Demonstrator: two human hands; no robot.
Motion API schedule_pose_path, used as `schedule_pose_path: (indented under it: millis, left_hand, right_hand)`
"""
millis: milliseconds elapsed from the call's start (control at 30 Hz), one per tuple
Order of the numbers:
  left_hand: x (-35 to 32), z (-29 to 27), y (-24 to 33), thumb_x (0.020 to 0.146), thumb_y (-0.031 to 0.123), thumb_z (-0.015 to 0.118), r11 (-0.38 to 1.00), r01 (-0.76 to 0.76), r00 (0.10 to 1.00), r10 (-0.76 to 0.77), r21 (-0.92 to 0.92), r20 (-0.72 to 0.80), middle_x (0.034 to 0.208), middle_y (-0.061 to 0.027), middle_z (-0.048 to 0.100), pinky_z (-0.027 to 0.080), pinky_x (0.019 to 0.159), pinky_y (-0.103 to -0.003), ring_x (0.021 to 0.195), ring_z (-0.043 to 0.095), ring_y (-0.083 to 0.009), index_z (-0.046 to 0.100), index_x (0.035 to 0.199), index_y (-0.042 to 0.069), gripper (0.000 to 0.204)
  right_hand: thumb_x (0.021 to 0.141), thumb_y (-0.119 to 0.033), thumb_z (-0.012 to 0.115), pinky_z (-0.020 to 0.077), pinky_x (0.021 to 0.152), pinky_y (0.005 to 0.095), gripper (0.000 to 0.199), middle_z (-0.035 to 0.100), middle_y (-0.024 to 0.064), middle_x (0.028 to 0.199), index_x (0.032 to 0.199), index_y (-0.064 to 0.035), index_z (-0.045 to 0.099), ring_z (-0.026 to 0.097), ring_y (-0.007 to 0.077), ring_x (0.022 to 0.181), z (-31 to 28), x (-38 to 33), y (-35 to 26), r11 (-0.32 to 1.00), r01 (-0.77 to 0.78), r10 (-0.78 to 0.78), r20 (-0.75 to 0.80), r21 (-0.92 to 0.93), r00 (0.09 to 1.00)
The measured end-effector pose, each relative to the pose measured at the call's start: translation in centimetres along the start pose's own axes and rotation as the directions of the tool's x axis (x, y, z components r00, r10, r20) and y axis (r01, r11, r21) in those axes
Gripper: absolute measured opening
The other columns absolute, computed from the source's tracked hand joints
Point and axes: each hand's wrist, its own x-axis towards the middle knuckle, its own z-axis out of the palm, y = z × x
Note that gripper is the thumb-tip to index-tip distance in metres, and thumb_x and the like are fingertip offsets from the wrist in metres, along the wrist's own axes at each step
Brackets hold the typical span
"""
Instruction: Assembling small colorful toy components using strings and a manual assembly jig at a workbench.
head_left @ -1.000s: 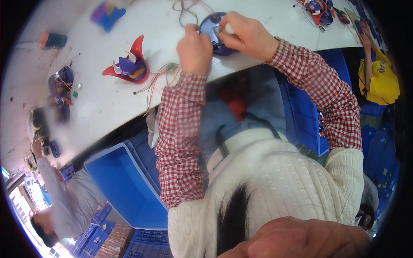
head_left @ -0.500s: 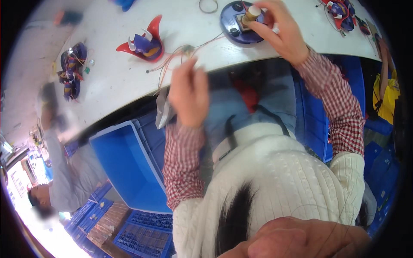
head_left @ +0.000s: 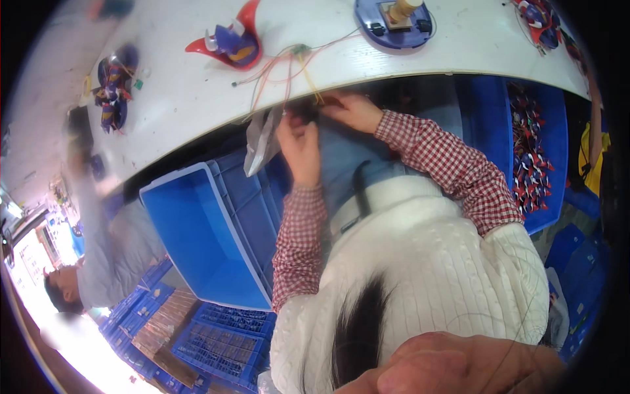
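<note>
My left hand (head_left: 300, 148) is just below the table's front edge, its fingers closed on the end of an orange-red wire (head_left: 287, 92). Beside it, my right hand (head_left: 354, 113) pinches a yellow wire (head_left: 308, 80); its fingertips are partly in shadow. Both wires hang over the edge from a small green circuit board (head_left: 300, 50) on the table. A thin wire links that board toward a round purple base (head_left: 394, 38), which carries a tan cylinder (head_left: 401, 9). Left of the board lies a purple toy head (head_left: 231, 44) with white horns and a red collar.
A blue crate (head_left: 197, 243) stands tilted at my left, near grey plastic sheeting (head_left: 262, 141). Another blue bin (head_left: 558, 151) at right holds several red-and-purple toy parts (head_left: 530, 157). More toy parts (head_left: 115, 85) lie on the white table (head_left: 177, 111). A co-worker (head_left: 121, 249) sits at left.
My right hand has let go of the cylinder on the purple base and come down left to the table edge. My left hand has closed on a wire there. The view has shifted slightly.
</note>
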Motion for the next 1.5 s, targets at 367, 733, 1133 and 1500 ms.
schedule_pose_path:
  millis: [367,733,1133,1500]
  left_hand:
    - [6.3,-1.7,10.4,0.081,0.001,0.060,0.780,-0.554,0.824,0.563,0.289,0.059,0.092,-0.0113,0.055,0.045,0.073,-0.029,0.081,0.051,-0.0216,0.063,0.106,0.003,0.026]
    - [12.5,0.5,9.7,0.081,0.007,0.062,0.454,-0.792,0.609,0.642,0.408,0.466,0.094,-0.0091,0.059,0.043,0.082,-0.031,0.088,0.049,-0.0236,0.067,0.100,0.006,0.019]
    - [12.8,1.9,8.9,0.082,0.012,0.065,0.168,-0.805,0.508,0.690,0.569,0.515,0.090,-0.0059,0.060,0.043,0.080,-0.031,0.083,0.051,-0.0209,0.066,0.094,0.007,0.013]
    - [10.0,-1.2,10.1,0.084,0.008,0.061,0.400,-0.770,0.593,0.737,0.497,0.325,0.094,-0.0105,0.061,0.045,0.086,-0.032,0.093,0.055,-0.0227,0.063,0.100,0.003,0.016]
  right_hand:
    - [0.086,-0.007,0.058,0.0541,0.059,0.0261,0.008,0.065,0.0194,0.093,0.087,0.0002,0.057,0.063,0.0190,0.063,-1.9,-4.6,-0.2,0.452,-0.248,0.070,0.243,0.857,0.967]
    - [0.084,-0.005,0.059,0.0515,0.051,0.0264,0.006,0.065,0.0202,0.092,0.083,-0.0008,0.055,0.060,0.0175,0.056,-1.9,-5.9,0.0,0.310,-0.195,0.056,0.186,0.931,0.981]
    - [0.085,-0.005,0.059,0.0494,0.049,0.0242,0.007,0.065,0.0193,0.092,0.082,-0.0017,0.055,0.058,0.0155,0.053,-2.7,-6.5,-1.1,0.259,-0.179,0.042,0.174,0.949,0.984]
    - [0.088,-0.007,0.056,0.0486,0.048,0.0219,0.013,0.066,0.0172,0.090,0.097,0.0018,0.058,0.058,0.0128,0.054,-3.4,-6.7,-1.6,0.230,-0.146,0.105,0.125,0.962,0.987]
